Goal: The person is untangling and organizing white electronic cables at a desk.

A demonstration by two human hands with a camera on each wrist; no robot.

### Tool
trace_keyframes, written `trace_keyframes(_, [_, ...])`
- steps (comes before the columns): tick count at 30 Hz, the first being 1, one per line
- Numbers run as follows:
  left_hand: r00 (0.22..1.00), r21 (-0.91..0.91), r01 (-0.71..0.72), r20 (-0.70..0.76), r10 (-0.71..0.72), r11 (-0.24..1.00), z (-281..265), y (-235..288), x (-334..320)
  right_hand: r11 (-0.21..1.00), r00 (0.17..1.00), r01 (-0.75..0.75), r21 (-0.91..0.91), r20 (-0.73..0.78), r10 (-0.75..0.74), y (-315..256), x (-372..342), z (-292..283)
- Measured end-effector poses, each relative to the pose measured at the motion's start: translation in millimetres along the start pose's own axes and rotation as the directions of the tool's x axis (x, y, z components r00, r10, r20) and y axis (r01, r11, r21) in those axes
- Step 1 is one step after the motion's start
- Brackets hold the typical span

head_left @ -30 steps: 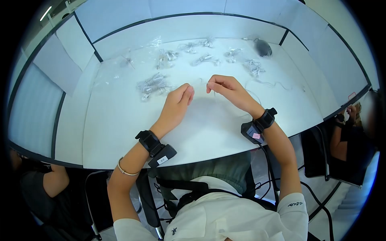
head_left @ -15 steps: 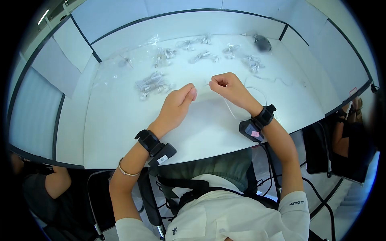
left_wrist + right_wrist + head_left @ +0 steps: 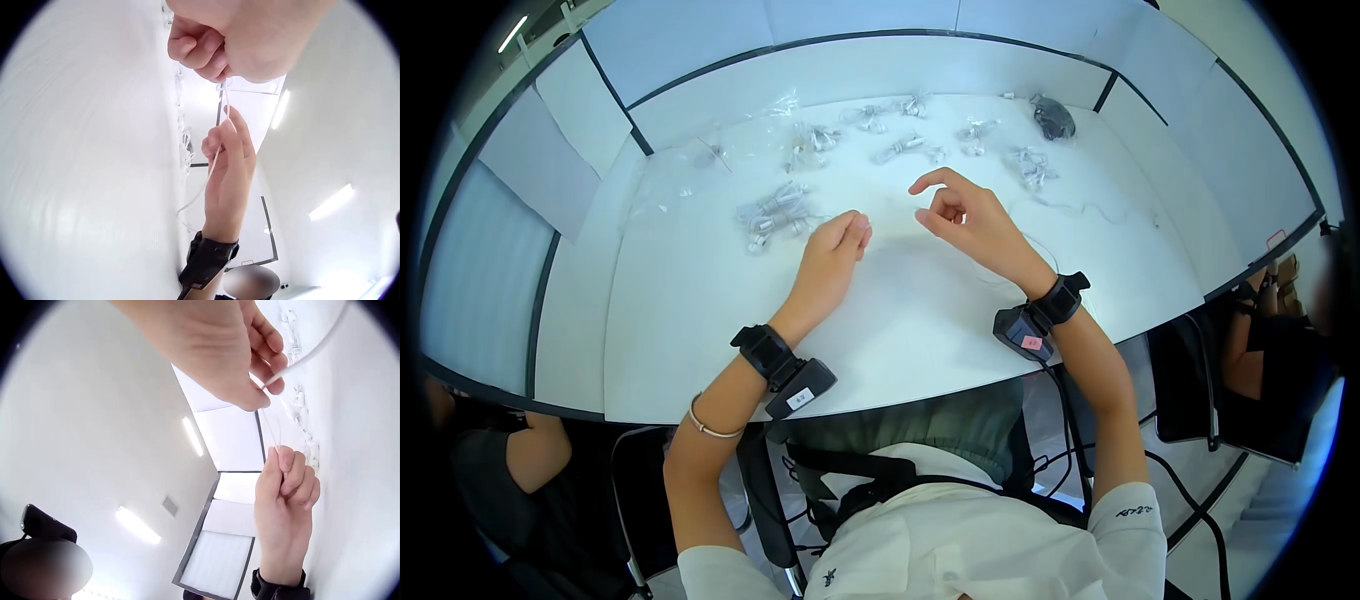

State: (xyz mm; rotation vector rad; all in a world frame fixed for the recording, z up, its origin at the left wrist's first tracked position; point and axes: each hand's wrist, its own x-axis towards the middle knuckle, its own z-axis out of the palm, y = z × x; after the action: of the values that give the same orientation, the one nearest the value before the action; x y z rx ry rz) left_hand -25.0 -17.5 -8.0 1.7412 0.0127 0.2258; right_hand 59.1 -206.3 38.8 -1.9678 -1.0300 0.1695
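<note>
A thin white cable [image 3: 312, 352] runs between both hands above the white table [image 3: 880, 340]. My left hand [image 3: 828, 262] has its fingers curled in and grips one end of the cable, mostly hidden inside the fist. To its right, my right hand [image 3: 982, 232] holds the cable between the thumb and curled fingers, with the index finger lifted away. From the right hand, the cable [image 3: 214, 164] trails down toward the tabletop in the left wrist view. A short, taut-looking stretch spans the gap between the hands.
Bundled white cables [image 3: 775, 212] lie just beyond my left hand, with several smaller bundles [image 3: 900, 148] farther back. Clear plastic bags [image 3: 685, 170] spread at the left rear. A dark grey bundle [image 3: 1053, 118] sits at the right rear. Low white panels [image 3: 870, 72] border the table.
My right index finger has lifted and straightened away from the thumb, where the fingers were closed together before. My left hand has shifted slightly left and down.
</note>
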Motion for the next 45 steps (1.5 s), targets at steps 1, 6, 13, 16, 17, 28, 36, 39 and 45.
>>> trace_keyframes(1, [0.999,-0.035,0.039,0.001,-0.039,0.999,-2,0,2,0.997,1.000,0.001,0.082,0.021,-0.003,0,0,-1])
trace_keyframes(6, [0.979,-0.186,0.201,0.057,-0.194,0.962,-10,-1,7,0.875,0.971,0.131,0.465,0.117,-0.207,7,5,0])
trace_keyframes(13, [0.954,-0.205,0.248,0.220,-0.202,0.947,-13,-5,10,0.929,0.981,0.102,0.355,0.118,-0.153,0,4,-2])
trace_keyframes(16, [0.948,-0.198,0.258,0.240,-0.208,0.946,-12,-4,9,0.974,0.990,0.133,0.184,0.017,-0.139,-3,4,-3])
trace_keyframes(17, [0.947,-0.193,0.259,0.243,-0.209,0.947,-13,-4,9,0.983,0.988,0.156,0.098,-0.022,-0.154,-4,4,-4])
trace_keyframes(28, [0.950,-0.160,0.226,0.255,-0.181,0.961,-11,0,8,0.914,1.000,0.017,0.405,-0.026,-0.007,1,5,1])
trace_keyframes(36, [0.936,-0.173,0.221,0.314,-0.159,0.960,-9,3,7,0.851,0.996,0.009,0.525,-0.081,0.040,10,7,1])
trace_keyframes(39, [0.919,-0.161,0.195,0.375,-0.122,0.967,-6,4,4,0.869,0.991,0.018,0.495,-0.126,0.052,13,8,0])
trace_keyframes(45, [0.973,-0.231,0.097,0.226,-0.043,0.968,-4,10,1,0.887,0.992,0.010,0.463,-0.118,0.051,13,7,0])
